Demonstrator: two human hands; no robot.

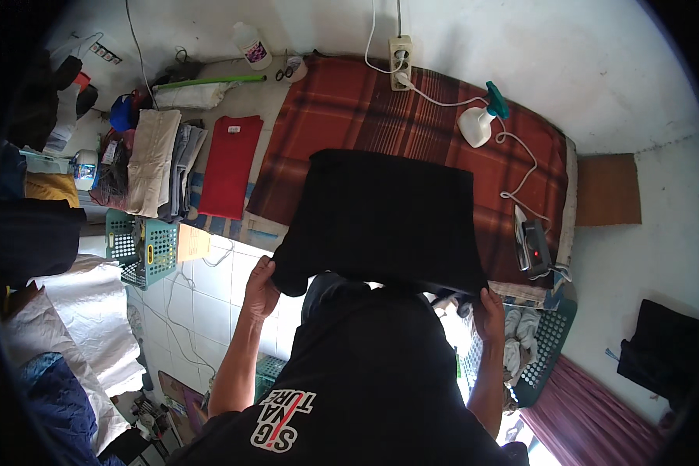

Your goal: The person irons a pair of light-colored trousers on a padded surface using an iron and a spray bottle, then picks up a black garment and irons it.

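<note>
A black cloth garment [388,210] is spread over the near part of a red plaid cloth [287,155] on the table, its near edge hanging toward me. My left hand [262,287] pinches its near left corner. On the other side, my right hand [488,311] grips the near right corner. Between the two hands the near edge looks stretched and slightly raised. To the right of the garment an iron [533,247] rests with a small red light showing. Beyond it stands a white spray bottle [478,123] with a green head.
A folded red shirt [231,167] and folded trousers [154,163] lie to the left. The iron's white cord [533,159] loops up to a wall power strip [400,62]. Green baskets [547,353] stand below at both sides. Scissors [285,74] and a plastic bottle [252,46] sit at the back.
</note>
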